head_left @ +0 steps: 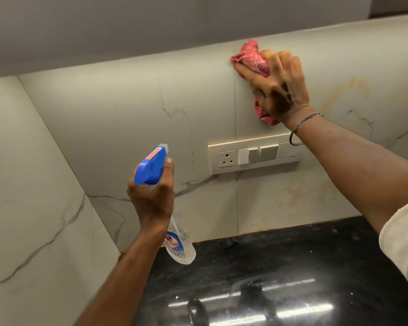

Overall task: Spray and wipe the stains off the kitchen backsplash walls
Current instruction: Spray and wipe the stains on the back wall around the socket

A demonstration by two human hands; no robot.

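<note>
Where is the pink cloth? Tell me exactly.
Head view, upper right: the pink cloth is pressed to the backsplash under the right hand, above the switch panel.

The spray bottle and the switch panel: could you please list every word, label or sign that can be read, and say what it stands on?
"lin": seemingly the last letters of a brand word on the spray bottle; its start is hidden by the wrist of the left hand.
Small print below it: too blurred.
Red sticker on the blue spray head: too blurred.
Switch panel: no text visible.
Pink cloth under the right hand: none.
</note>
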